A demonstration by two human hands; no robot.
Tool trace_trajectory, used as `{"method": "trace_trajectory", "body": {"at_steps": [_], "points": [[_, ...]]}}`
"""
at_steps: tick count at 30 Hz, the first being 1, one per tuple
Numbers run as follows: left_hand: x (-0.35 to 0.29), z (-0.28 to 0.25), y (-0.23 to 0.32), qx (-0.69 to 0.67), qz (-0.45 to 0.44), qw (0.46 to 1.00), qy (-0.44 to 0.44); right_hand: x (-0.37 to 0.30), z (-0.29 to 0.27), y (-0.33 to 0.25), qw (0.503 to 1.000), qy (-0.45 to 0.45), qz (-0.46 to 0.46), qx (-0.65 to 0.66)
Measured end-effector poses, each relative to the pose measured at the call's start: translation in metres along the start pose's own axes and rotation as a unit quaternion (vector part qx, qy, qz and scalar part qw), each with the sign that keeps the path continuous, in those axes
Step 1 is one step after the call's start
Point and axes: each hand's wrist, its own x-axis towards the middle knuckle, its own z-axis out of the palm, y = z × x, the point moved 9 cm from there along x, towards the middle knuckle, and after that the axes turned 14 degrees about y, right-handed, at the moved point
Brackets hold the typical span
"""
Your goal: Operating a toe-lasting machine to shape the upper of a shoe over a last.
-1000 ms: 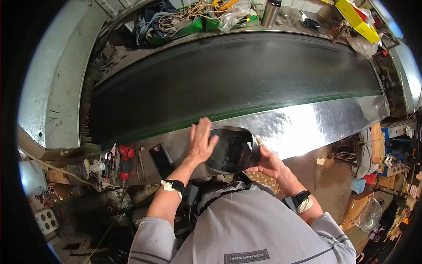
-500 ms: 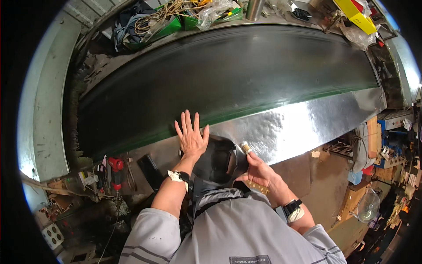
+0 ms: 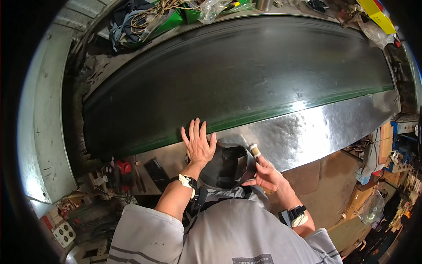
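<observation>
My left hand (image 3: 200,144) lies with fingers stretched on the near edge of a wide dark, smooth surface (image 3: 246,70), across its green border strip (image 3: 281,108). My right hand (image 3: 269,176) is beside the right rim of a hollow black object (image 3: 226,169) in front of my body, whose kind I cannot make out. The thumb and index finger of that hand are apart, and the index finger wears a pale wrap (image 3: 254,150). Whether it touches the rim is unclear. A shiny metal sheet (image 3: 281,136) borders the green strip.
Green bins (image 3: 169,26) with cords and cloth stand at the far edge, a yellow box (image 3: 378,16) at far right. A red-and-black power tool (image 3: 124,169) and a flat black object (image 3: 157,173) lie at near left. A fan (image 3: 372,210) stands at right.
The whole view has shifted slightly, so the surface's far edge sits higher. Both hands and the black object appear a little lower and farther right; the hands' poses are much the same.
</observation>
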Motion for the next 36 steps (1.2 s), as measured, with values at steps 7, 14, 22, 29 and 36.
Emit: {"method": "trace_trajectory", "body": {"at_steps": [7,14,22,29,36], "points": [[0.002,0.002,-0.001,0.006,0.01,1.0,-0.015,0.0,0.002,-0.002,1.0,-0.007,-0.011,0.021],[0.0,0.002,0.0,0.0,0.01,1.0,-0.018,0.003,0.005,-0.006,1.0,-0.014,-0.015,0.018],[0.0,0.004,0.001,-0.003,0.021,1.0,0.007,-0.002,-0.004,0.0,0.999,-0.003,-0.043,-0.009],[0.0,-0.011,0.003,-0.02,0.033,0.998,0.055,-0.004,-0.004,0.014,0.999,0.0,-0.052,-0.013],[-0.013,-0.124,0.026,-0.023,0.11,0.993,0.035,-0.015,-0.008,0.017,0.996,0.021,-0.08,-0.039]]}}
